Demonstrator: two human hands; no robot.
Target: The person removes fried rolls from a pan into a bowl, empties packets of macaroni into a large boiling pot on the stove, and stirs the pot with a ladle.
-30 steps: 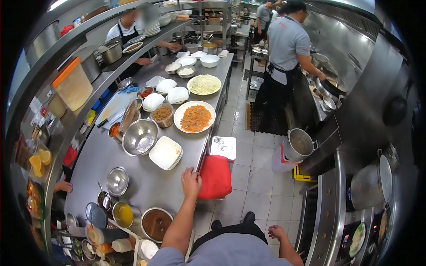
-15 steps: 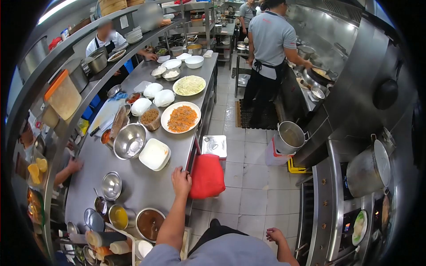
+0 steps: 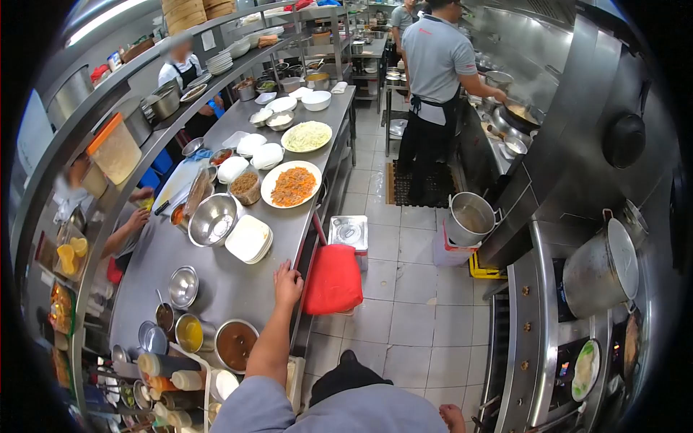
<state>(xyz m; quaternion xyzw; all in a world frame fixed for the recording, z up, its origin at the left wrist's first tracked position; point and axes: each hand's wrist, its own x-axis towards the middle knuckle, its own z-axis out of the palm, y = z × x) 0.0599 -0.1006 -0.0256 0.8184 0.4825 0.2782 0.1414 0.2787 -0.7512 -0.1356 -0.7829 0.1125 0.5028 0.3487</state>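
Left grip [image 3: 288,283], loosely spread, rests on the table [image 3: 225,290]; right grip [image 3: 452,416] unclear in spread.

Single head-worn view, wide and strongly curved, dark at the corners. Looks forward and steeply down from above the wearer's torso [image 3: 361,411], close at bottom edge. Camera stands beside the right long edge of the bench [image 3: 231,296], near its close end; far end recedes toward top. Left hand [image 3: 289,283] low-central; right hand [image 3: 452,417] at bottom edge. Floor [image 3: 411,289] centre-right.
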